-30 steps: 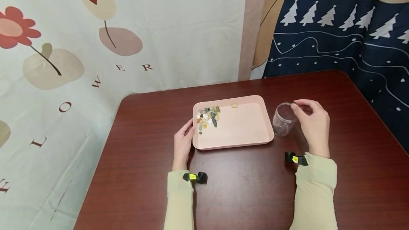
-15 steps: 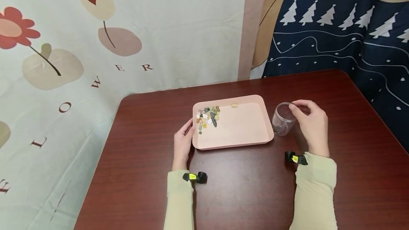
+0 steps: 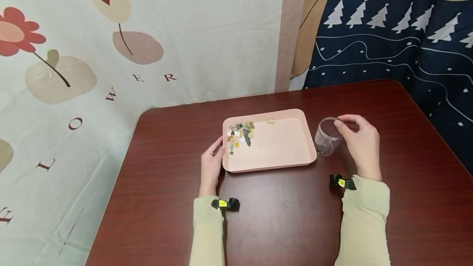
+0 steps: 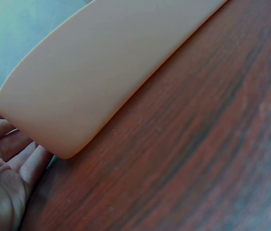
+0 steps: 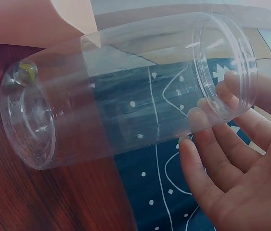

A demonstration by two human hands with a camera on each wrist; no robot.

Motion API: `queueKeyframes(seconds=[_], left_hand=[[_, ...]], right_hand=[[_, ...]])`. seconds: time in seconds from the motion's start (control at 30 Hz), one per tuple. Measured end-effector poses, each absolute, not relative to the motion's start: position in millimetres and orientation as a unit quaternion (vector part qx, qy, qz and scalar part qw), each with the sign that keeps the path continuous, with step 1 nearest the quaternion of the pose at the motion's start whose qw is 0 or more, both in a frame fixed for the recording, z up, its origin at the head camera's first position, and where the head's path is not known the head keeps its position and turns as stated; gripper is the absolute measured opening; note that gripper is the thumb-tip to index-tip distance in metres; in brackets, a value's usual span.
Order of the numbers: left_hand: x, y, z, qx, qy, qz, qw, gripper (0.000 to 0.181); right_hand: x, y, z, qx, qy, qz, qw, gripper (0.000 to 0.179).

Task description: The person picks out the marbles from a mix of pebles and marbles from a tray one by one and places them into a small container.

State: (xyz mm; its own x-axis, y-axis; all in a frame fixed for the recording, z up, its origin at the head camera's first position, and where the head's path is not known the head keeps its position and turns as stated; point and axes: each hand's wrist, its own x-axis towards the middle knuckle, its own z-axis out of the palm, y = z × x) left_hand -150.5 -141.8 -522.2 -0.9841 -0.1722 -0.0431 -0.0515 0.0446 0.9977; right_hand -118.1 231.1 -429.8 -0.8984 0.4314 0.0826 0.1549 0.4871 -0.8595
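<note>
In the head view, a shallow pink tray (image 3: 275, 147) lies on the table with colourful pebbles (image 3: 242, 134) bunched at its left end. One yellowish pebble (image 3: 271, 121) lies apart near the far rim. My left hand (image 3: 212, 167) grips the tray's left side, thumb at the rim; in the left wrist view its fingers (image 4: 17, 149) lie against the outer wall. Just right of the tray, my right hand (image 3: 362, 145) holds a clear lidless jar (image 3: 327, 141) by its rim between thumb and fingers. A small yellow-green glassy piece (image 5: 25, 73) shows at the jar's bottom.
The dark red wooden table (image 3: 281, 216) extends in front of the tray. Behind it hang a pale flower-print cloth (image 3: 221, 32) and a navy cloth with white trees (image 3: 388, 48). Both wrists carry black camera straps (image 3: 230, 205).
My right hand has shifted very slightly left at the jar's rim. The left hand, tray and pebbles keep their places.
</note>
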Motion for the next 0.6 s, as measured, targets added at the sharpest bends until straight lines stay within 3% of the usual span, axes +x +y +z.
queueKeyframes(seconds=[0.6], left_hand=[[-151.5, -141.4, -523.3, 0.085, -0.732, -0.674, 0.044, 0.033]], right_hand=[[-118.6, 233.1, -428.8, -0.174, -0.840, 0.488, 0.160, 0.038]])
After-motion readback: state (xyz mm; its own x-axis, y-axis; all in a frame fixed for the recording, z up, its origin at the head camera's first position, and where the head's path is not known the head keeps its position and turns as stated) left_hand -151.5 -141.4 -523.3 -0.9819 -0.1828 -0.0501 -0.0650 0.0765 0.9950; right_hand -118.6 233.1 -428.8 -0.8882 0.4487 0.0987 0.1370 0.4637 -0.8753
